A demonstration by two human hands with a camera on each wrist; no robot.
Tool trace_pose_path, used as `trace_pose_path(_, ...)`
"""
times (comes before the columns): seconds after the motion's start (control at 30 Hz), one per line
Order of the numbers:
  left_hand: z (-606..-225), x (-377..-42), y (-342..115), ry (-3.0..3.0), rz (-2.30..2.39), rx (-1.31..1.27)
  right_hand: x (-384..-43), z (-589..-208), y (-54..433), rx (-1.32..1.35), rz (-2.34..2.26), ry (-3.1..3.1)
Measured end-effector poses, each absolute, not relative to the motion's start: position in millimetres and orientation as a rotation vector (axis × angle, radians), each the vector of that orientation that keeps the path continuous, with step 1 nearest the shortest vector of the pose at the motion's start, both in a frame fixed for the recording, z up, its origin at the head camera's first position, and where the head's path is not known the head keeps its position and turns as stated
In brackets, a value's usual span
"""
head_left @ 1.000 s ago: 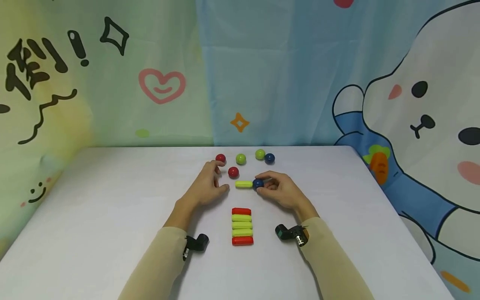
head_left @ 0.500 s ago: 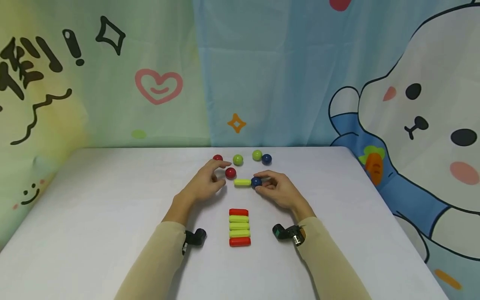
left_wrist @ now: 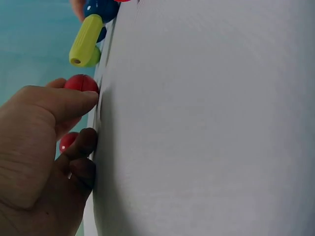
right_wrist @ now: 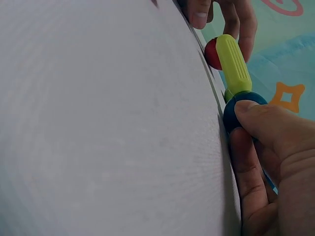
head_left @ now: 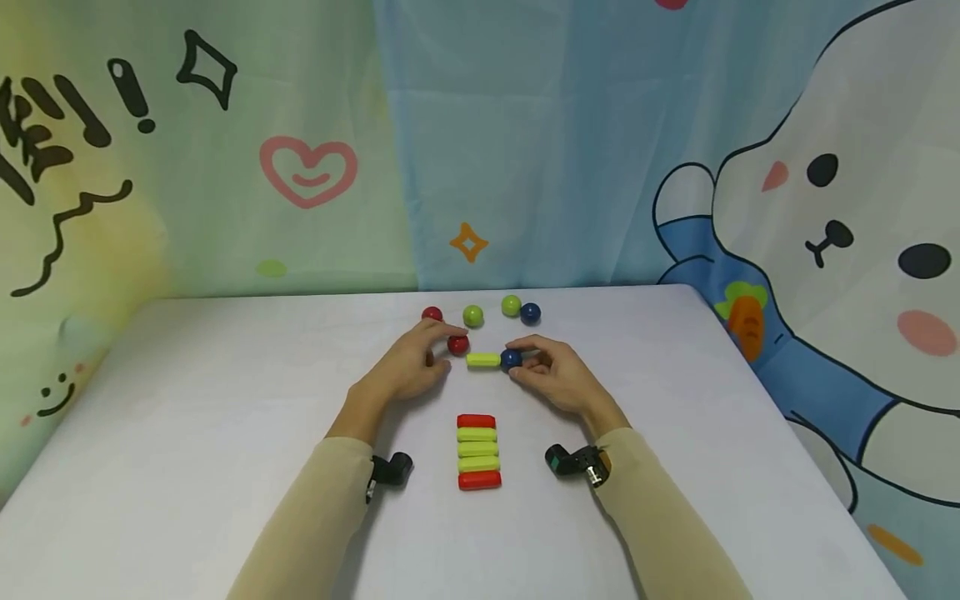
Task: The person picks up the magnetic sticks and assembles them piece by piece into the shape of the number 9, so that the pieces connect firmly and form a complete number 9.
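Observation:
My right hand pinches a blue ball between thumb and fingers. A yellow-green ridged rod sticks out from that ball toward the left hand. My left hand is at a red ball, its index finger reaching over the ball's far side. In the right wrist view, the left thumb stands a little apart from the red ball. In the left wrist view that thumb partly covers the red ball. The rod's free end points toward this ball, with a small gap between.
Nearer the person, a row of red and yellow-green rods lies side by side. Along the back are another red ball, two green balls and a second blue ball. A printed curtain hangs behind the white table.
The left index finger has moved right, from beside the back red ball to over the nearer one. My right hand keeps holding the blue ball with the rod. The head view has shifted slightly.

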State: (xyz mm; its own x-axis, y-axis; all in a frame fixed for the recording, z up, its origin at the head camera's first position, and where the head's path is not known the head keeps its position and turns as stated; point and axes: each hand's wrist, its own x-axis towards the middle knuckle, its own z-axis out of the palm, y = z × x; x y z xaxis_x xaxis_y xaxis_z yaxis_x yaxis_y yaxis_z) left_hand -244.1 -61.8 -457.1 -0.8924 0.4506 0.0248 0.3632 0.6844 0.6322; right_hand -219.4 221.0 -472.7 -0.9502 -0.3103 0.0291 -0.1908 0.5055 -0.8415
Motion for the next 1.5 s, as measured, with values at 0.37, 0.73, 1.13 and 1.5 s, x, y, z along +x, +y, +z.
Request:
trace_pose_path(0.37,-455.5,-244.9,-66.3,2.737,1.110,0.639,-220.3,-471.5,220.1,-0.441,-1.431,2.625)
trace_pose_path(0.73,-460.4,-242.4,-73.0,2.709,1.214,0.597,-218.6,-471.0,218.6,-0.424,-1.438,2.614)
trace_pose_path(1.13,-461.1,-233.8,-69.9,2.664,1.175,0.587,-216.3,-470.0,217.1,-0.426,-1.430,2.618)
trace_pose_path(1.5,-461.9,-230.3,-65.9,2.673,1.160,0.529,-214.7,-471.2,214.8,-0.427,-1.410,2.631)
